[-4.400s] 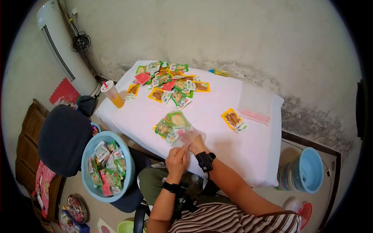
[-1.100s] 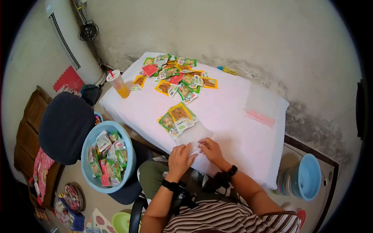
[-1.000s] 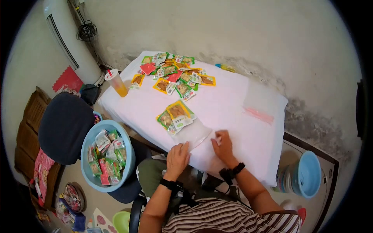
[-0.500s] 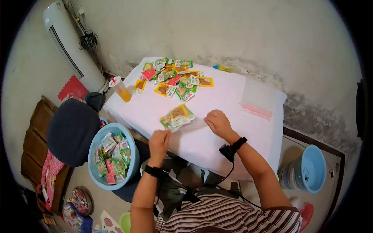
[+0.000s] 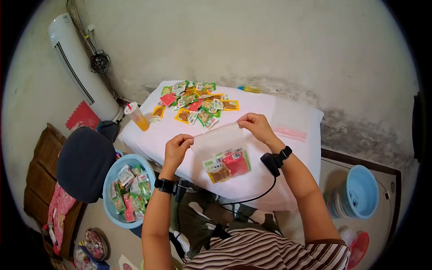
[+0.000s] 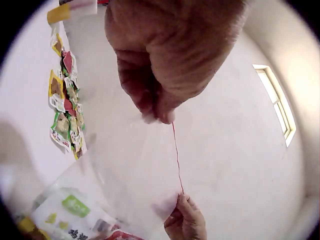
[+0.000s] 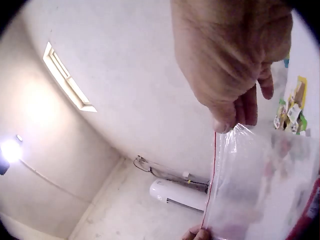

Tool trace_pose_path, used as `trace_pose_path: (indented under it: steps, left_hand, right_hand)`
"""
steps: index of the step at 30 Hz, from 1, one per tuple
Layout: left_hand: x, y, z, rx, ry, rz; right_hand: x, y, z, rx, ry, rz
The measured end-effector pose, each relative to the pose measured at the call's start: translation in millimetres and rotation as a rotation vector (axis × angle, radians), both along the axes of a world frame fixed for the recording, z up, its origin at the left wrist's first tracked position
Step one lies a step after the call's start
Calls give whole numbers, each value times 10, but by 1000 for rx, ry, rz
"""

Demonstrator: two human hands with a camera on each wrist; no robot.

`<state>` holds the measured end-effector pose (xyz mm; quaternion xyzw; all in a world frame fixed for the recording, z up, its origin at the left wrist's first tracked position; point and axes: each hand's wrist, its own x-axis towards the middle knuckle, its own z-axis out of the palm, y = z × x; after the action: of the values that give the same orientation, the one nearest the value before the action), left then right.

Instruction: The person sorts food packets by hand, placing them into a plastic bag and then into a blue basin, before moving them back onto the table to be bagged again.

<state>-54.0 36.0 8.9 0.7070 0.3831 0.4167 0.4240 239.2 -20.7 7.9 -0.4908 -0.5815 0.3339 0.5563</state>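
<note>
A clear zip bag (image 5: pixel 216 141) hangs by its top edge between both hands, over the front of the table. My left hand (image 5: pixel 176 151) pinches one top corner, and my right hand (image 5: pixel 257 127) pinches the other. A thin red zip line runs taut from hand to hand, also plain in the left wrist view. Snack packets lie low inside the bag, among them a red packet (image 5: pixel 237 164) and a yellow-edged packet (image 5: pixel 218 175). In the right wrist view the bag's clear film (image 7: pixel 237 185) spreads below the right hand's fingertips.
A heap of snack packets (image 5: pixel 195 100) covers the back left of the white-covered table (image 5: pixel 288 180). Beside it stands a cup of orange drink (image 5: pixel 137 118). Pink-topped bags (image 5: pixel 290 134) lie at the right. A blue basin (image 5: pixel 109 191) of filled bags sits on the left.
The right hand, earlier inside the bag, came out. Both hands then took its top corners and raised it from the table. The single yellow packet at the table's right is gone from there.
</note>
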Motion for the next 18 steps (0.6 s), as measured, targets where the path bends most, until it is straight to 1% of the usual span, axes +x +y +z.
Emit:
trace_pose_path:
  steps: [2,6,8,12,14,15,17,18]
  left_hand:
    - [5,-2,-64,4,-21,-59]
    - [61,-8,-112,19,-20,-42]
    - [77,-31,-71,117,66,-23]
    - [61,-64,-44,173,162,-32]
    - [75,-90,-4,270,225,28]
    - [127,-123,70,269,227,25]
    - [340,-232,284,809,266,64]
    - [471,-296,342,807,266,61]
  right_hand:
    - [21,-78,-34,-39,-25,-25]
    - [47,-148,-103,-39,16,-20]
    - [63,-156,-131,5,24,3]
    - [29,-215,-129,5,-12,5]
    - [-14,-276,-58,123,-143,-4]
    - [-25,-288,-36,122,-141,-7]
    - [-57,-320,-11,141,-162,18]
    - [-72,-335,1,138,-161,16]
